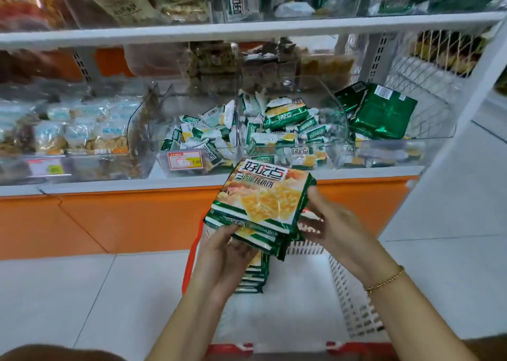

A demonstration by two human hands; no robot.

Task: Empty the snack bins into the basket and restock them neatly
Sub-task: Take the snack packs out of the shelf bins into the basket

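stack of packets (260, 204): green-and-yellow biscuit packs, piled flat, tilted, top pack face up; held between both hands, above the basket and in front of the shelf edge (219, 181)
left hand (225, 256): under the stack's lower left end, fingers curled round it, gripping
right hand (329, 223): on the stack's right side, thumb on the edge, fingers beneath, gripping; bracelet (384, 279) on the wrist
lower packets (253, 278): same kind, just below the left hand; cannot tell if held or resting in the basket
basket (351, 300): white perforated walls, red rim, on the tiled floor directly under the hands
centre bins (197, 133): clear, hold loose small packets; price tag (185, 160) on the front
right bin (378, 111): clear, flat green packs lying in it
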